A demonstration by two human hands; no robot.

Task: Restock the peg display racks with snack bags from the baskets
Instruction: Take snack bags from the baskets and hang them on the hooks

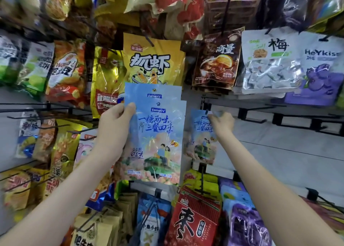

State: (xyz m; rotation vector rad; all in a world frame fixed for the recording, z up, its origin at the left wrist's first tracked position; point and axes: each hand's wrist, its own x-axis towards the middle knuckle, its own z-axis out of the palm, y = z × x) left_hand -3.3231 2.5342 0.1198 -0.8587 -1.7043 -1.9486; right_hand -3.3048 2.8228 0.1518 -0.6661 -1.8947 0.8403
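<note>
**Blue bags up at the rack**

We see the left hand [117,122] gripping two blue snack bags [158,143] by their upper left edge, with the thumb on the front. The two lie one over the other, the rear one riding higher, and they hang upright in front of the middle of the rack.

Just to the right, the right hand [222,125] pinches the top corner of a third blue bag [202,139] up at a black peg [206,111]. Blur there leaves us unsure whether the bag's hole is over the peg.

Above the held pair hangs a yellow shrimp bag [152,63]. Right of it are a brown lemon bag [216,65] and then a white plum bag [268,63]. Lower down, near us, a red bag [193,219] hangs on the bottom row. A white back panel [279,149] shows far right, behind the right forearm.
</note>
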